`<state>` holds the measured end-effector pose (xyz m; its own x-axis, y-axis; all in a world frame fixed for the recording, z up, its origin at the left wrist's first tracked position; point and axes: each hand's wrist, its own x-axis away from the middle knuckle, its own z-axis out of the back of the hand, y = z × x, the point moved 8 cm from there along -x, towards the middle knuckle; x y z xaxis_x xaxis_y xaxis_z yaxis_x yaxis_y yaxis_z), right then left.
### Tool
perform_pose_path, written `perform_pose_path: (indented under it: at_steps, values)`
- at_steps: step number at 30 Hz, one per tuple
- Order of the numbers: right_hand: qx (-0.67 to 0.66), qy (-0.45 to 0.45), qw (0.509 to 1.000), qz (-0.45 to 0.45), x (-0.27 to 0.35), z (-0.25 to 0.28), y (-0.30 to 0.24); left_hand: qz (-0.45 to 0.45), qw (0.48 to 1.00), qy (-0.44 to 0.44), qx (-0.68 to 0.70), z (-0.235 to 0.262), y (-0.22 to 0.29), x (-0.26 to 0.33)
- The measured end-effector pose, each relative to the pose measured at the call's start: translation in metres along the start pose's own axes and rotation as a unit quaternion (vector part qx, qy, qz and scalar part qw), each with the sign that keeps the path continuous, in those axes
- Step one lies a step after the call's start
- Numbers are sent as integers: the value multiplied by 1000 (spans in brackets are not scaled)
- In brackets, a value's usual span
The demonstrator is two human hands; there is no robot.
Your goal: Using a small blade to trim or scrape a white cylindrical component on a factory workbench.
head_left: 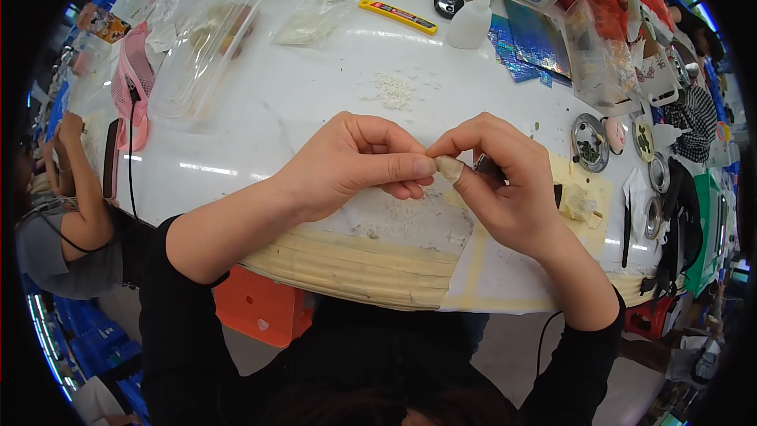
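Above the near part of the white table, my two hands meet at the fingertips. My left hand [347, 162] is closed in a pinch, thumb against forefinger, and whatever lies between them is too small to make out. My right hand [505, 177] pinches at the same spot, with a beige wrap [449, 169] round its thumb tip. A dark, shiny piece [489, 166] shows inside the curled right fingers; its kind is hidden. Small white bits [392, 90] lie in a loose heap beyond the hands, and more white crumbs [394, 217] are scattered beneath them.
Masking tape [355, 262] covers the table's near edge. At the back are a yellow cutter knife [398, 16], a white squeeze bottle [471, 22] and car keys [448, 0]. A clear plastic box [201, 59] stands left, a round metal tin [590, 142] right. Another person [71, 229] sits at left.
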<state>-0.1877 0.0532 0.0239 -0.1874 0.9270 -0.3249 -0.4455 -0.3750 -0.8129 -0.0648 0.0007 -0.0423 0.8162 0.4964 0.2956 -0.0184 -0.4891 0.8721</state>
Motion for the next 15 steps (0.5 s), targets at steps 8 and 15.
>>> perform_pose_path:
  at_steps: [8,15]
  values:
    - [-40,-16,999,-18,0,-2,0,-4,1000,-1,29,-3,0,2]
    - [-29,16,999,22,-1,0,-7,-7,998,-52,39,-4,2,1]
